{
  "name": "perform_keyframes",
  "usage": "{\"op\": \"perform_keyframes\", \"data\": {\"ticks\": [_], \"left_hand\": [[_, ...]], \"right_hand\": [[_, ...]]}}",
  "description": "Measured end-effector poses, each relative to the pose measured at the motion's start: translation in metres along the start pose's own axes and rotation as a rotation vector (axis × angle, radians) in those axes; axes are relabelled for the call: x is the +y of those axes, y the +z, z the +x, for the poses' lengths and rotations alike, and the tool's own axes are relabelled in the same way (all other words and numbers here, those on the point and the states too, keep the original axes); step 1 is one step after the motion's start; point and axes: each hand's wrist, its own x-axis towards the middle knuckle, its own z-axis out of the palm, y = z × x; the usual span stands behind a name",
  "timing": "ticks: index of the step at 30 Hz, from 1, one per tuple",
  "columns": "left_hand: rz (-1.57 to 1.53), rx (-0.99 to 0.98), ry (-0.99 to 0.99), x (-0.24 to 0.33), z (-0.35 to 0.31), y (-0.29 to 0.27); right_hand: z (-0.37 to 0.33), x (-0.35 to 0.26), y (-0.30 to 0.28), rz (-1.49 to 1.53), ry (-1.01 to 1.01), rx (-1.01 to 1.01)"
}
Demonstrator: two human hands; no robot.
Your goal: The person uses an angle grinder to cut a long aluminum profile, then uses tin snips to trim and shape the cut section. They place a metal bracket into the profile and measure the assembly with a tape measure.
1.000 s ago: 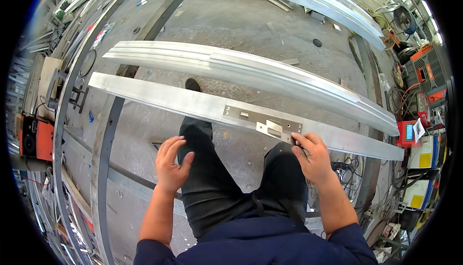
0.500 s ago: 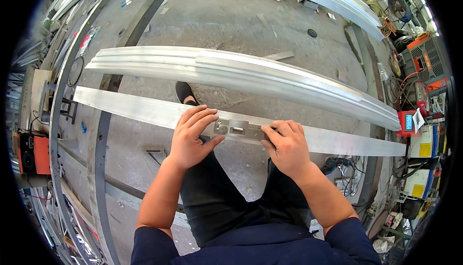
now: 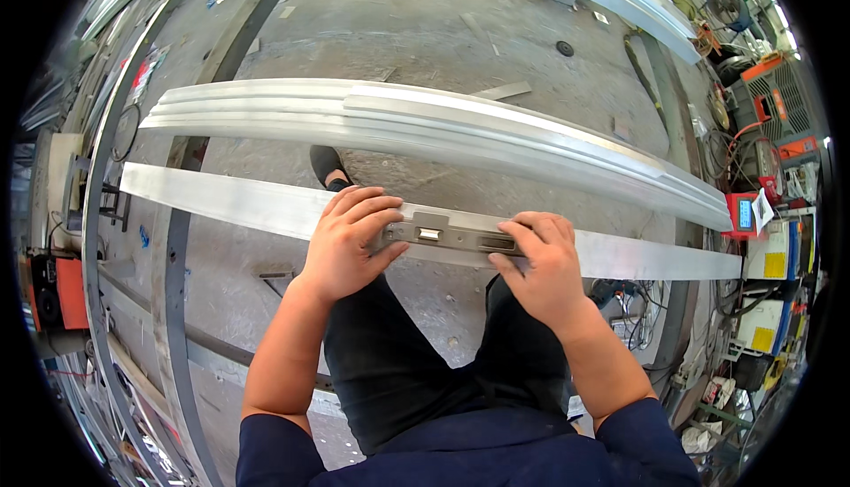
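Note:
A slotted metal plate (image 3: 448, 236), narrow and grey with rectangular openings, lies lengthwise along a long flat silver bar (image 3: 651, 257) in front of me. My left hand (image 3: 341, 250) is closed around the plate's left end, fingers over the far edge and thumb at the near edge. At the other end, my right hand (image 3: 547, 267) holds the plate between thumb and fingers. A dark slot shows just beside the right fingertips. The palms hide parts of the bar.
Beyond the bar lie several stacked silver profiles (image 3: 425, 119). Steel frame beams (image 3: 173, 310) run along the left side. On the right stand a small red device with a screen (image 3: 742, 213), cables and an orange-grey machine (image 3: 779, 102). My shod foot (image 3: 328, 166) stands between the bar and profiles.
The right hand has shifted slightly right along the plate, uncovering a dark slot. The left hand stays around its end. The whole view has shifted a little.

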Motion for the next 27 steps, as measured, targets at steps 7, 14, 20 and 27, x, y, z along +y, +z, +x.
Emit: {"op": "perform_keyframes", "data": {"ticks": [7, 14, 20, 27], "left_hand": [[0.031, -0.013, -0.001, 0.003, 0.002, 0.001], [0.057, -0.012, -0.010, 0.006, 0.003, 0.002], [0.052, 0.005, -0.003, 0.004, 0.002, 0.002], [0.067, 0.008, 0.012, 0.005, 0.004, 0.003]], "right_hand": [[-0.032, 0.050, -0.021, 0.128, 0.084, 0.008], [-0.036, 0.058, -0.012, 0.160, 0.097, 0.022], [-0.033, 0.056, -0.005, 0.097, 0.069, 0.028], [-0.035, 0.056, -0.002, 0.083, 0.080, 0.037]]}}
